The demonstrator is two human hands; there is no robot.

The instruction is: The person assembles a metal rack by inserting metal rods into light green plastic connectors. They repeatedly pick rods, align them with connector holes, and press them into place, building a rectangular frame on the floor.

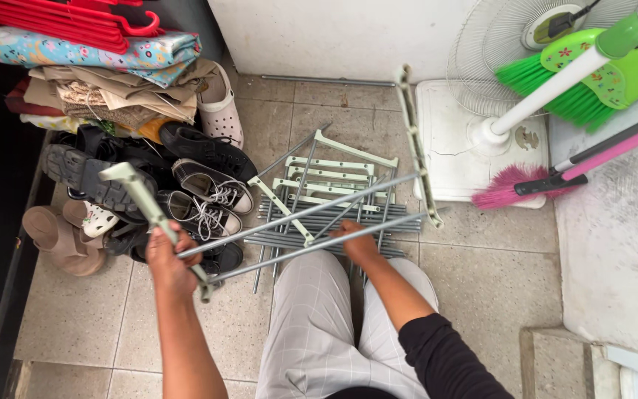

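My left hand [167, 260] is closed around a pale green plastic side bar [142, 198] of a rack, held up at an angle over the shoes. Two grey metal rods [311, 210] run from that bar to a second green side bar [415, 148] at the right. My right hand [356, 240] grips the lower rod near its middle. Below them on the tiled floor lies a pile of loose grey rods and green brackets [334, 185]. My knees in light checked trousers [319, 325] are just under the hands.
A heap of shoes and sandals [186, 185] lies at the left, with folded clothes [105, 81] and red hangers [60, 18] above. A white standing fan [496, 96], a green broom [577, 81] and a pink broom [526, 185] stand at the right by a grey mat [622, 236].
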